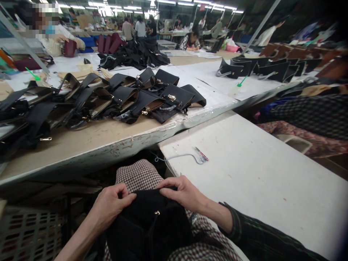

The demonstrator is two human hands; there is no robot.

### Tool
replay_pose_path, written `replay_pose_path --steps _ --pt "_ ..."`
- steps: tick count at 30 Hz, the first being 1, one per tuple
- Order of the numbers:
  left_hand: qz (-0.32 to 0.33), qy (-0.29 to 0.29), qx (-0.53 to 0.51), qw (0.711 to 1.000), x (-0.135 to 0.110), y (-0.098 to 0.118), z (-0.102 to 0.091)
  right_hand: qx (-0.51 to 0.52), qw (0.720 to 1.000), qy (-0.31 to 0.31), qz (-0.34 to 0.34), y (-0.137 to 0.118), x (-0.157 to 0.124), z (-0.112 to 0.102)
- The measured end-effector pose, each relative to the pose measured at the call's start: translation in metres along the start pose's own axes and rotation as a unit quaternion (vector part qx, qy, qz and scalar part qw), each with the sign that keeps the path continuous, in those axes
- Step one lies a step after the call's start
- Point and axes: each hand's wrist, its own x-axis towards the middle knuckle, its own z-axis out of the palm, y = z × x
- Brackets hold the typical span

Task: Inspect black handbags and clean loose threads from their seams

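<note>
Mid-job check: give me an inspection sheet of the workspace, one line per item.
Surface: white table, small dark marks on it.
Job's things: bag, black, on the lap; gold pull showing.
Clutter: red tool on the white table; black bags along the bench; crate at lower left.
Hands: left hand and right hand both grip the bag's edge.
Cables: pale cord from beside the tool over the table's edge; attachment unclear.
Surroundings: people beyond the bench.
</note>
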Motion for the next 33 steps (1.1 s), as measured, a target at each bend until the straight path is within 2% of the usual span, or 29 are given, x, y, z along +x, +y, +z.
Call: replay_pose_path --steps 7,12,15,24,27,30,33 --pt "0.031 -0.004 -0.008 0.999 -0.002 0.007 -0.005 0.024 1.0 -0.013 0.013 -0.001 0.001 0.001" --pt "0.064 -0.09 -0.031 0.993 -0.005 0.019 -0.014 0.03 0.999 -0.015 0.027 0.001 0.0 0.0" --pt "0.093 -0.121 -0.04 0.987 -0.005 0.021 -0.018 0.032 0.999 -0.011 0.03 0.003 0.0 -0.001" --pt "0.108 -0.103 -0.005 0.989 -0.001 0.027 -0.014 0.034 0.999 -0.002 0.032 0.004 0.001 -0.002" --pt "0.1 -0.116 -0.018 0.988 -0.002 0.031 -0.013 0.033 0.999 -0.001 0.041 0.003 0.002 -0.004" --pt "0.063 -0.168 -0.094 0.979 -0.003 0.028 -0.014 0.029 0.997 -0.047 0.048 0.001 0.004 -0.009" --pt "0.039 -0.214 -0.147 0.965 -0.006 0.022 -0.017 0.016 0.99 -0.127 0.052 -0.003 0.009 -0.018"
